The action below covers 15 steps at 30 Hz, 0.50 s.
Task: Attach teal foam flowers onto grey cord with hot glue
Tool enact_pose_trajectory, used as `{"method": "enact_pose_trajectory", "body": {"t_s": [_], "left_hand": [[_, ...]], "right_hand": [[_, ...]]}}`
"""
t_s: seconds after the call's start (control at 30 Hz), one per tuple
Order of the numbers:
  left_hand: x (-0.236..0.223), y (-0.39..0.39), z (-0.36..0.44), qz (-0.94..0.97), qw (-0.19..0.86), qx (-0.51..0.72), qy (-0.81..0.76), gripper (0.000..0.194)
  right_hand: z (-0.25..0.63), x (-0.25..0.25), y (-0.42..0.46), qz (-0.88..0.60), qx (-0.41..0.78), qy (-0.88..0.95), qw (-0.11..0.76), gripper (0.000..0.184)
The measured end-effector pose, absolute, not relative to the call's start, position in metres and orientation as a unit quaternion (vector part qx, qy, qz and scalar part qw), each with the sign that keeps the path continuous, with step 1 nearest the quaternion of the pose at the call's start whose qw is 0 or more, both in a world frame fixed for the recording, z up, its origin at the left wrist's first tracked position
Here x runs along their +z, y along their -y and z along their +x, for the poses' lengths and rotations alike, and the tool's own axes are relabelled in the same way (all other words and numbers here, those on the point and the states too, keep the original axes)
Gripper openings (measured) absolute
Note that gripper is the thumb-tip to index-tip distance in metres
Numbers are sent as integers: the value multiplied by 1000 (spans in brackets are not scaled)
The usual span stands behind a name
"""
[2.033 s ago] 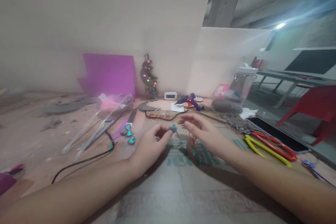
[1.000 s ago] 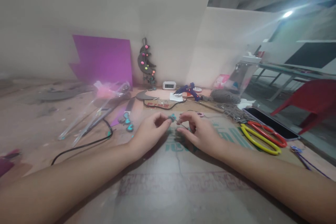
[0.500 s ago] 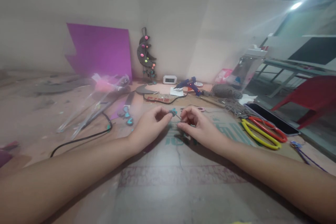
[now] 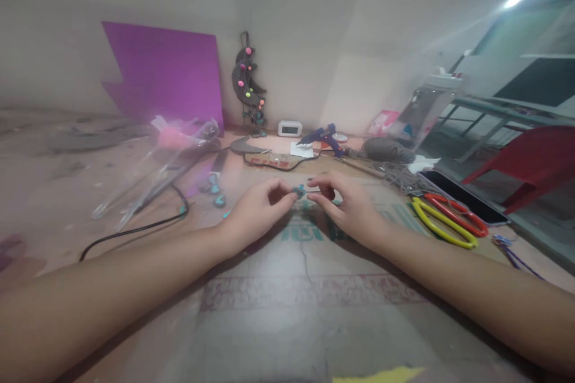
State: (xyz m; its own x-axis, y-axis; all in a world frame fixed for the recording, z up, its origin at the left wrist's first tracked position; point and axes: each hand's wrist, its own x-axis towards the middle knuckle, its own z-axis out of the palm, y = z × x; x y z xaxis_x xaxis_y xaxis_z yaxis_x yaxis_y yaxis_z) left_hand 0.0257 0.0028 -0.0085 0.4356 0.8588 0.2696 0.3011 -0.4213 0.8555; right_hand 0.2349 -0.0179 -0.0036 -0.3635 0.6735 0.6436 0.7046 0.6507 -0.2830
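Note:
My left hand (image 4: 265,203) is closed in a pinch on a small teal piece (image 4: 299,191), held just above the cardboard-covered work surface. A thin dark strand (image 4: 315,192) runs from this piece into the curled fingers of my right hand (image 4: 344,200). The right thumb and index tips stand slightly apart around the strand, and its far end is hidden by the fingers. Several teal-and-grey curved pieces (image 4: 216,191) lie to the left of my left hand.
A blue glue gun (image 4: 326,137) and white digital clock (image 4: 290,128) stand at the back. Yellow-and-red-handled scissors (image 4: 444,224), a phone (image 4: 462,197) and grey yarn (image 4: 389,151) lie right. A black cable (image 4: 135,230) curves left. A decorated moon ornament (image 4: 245,78) hangs behind.
The view has tilted down slightly. My right thumb and index finger have opened a little wider, and the strand now lies more level. My left hand keeps its pinch on the teal piece.

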Motion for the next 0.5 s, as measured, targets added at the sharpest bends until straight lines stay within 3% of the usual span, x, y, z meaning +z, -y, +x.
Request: {"method": "enact_pose_trajectory", "body": {"t_s": [0.37, 0.5], "left_hand": [[-11, -4, 25, 760, 367, 367, -392, 21], [-7, -2, 26, 761, 368, 361, -394, 20]], "right_hand": [[234, -6, 18, -408, -10, 834, 370, 5], [234, -4, 20, -392, -17, 840, 374, 13]]}}
